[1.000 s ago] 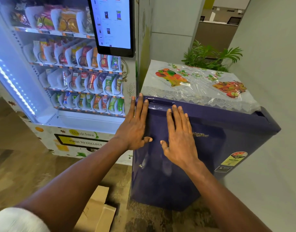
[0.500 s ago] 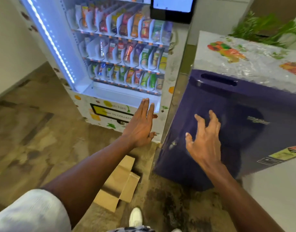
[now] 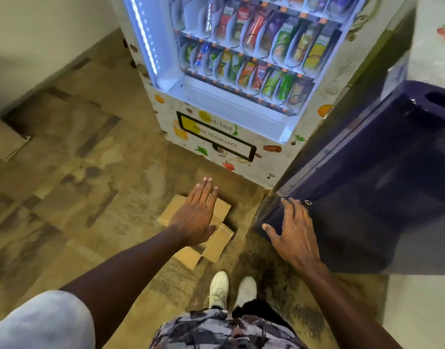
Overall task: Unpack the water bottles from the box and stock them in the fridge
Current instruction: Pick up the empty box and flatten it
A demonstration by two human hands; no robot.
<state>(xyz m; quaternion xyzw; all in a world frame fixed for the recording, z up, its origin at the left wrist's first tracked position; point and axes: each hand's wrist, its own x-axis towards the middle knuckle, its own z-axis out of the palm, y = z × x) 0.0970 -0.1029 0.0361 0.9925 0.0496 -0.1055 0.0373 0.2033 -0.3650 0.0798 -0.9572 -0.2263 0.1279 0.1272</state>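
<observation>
Looking down. Left hand (image 3: 196, 215) is flat, palm down, fingers straight and close together, holding nothing; it is over the cardboard box (image 3: 216, 244). Contact with the box: cannot tell. The box lies on the brown floor (image 3: 90, 197) with its flaps spread open, just ahead of my white shoes (image 3: 218, 288) and left of the fridge (image 3: 367, 187). Right hand (image 3: 294, 235) is empty, fingers spread and slightly bent, at the lower left corner of the dark blue fridge door. The door is closed. Touching or just off the door: unclear. A lit vending machine (image 3: 216, 114) stands beyond the box, close beside the fridge.
</observation>
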